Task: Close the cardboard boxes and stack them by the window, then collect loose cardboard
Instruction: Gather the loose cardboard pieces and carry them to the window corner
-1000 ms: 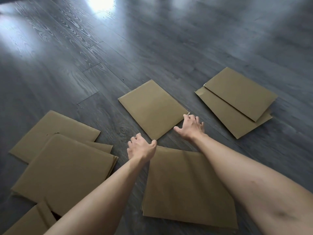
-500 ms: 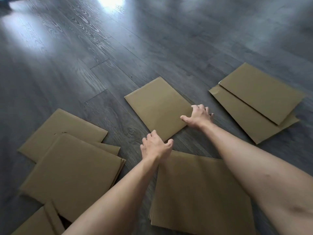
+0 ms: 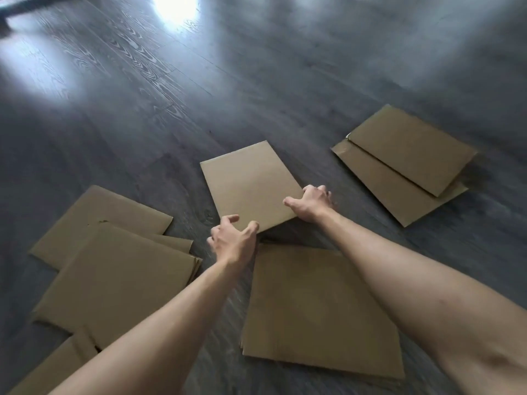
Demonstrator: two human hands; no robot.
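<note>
The middle cardboard sheet (image 3: 251, 185) lies flat on the dark wood floor (image 3: 256, 89), and the person's got both hands on its near corner: right hand (image 3: 312, 203) grips the right edge, left hand (image 3: 232, 240) pinches the near edge. More cardboard lies around it, with a nearer sheet (image 3: 319, 309) just under the arms, a left pile (image 3: 114, 269) and two overlapping sheets (image 3: 405, 163) to the right.

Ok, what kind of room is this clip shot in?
Probably an indoor room in a home or flat. It shows dark grey wood-grain plank flooring, a bright patch of light reflected on it, perhaps from a window, and loose flat cardboard sheets on the floor. No furniture in view.
</note>
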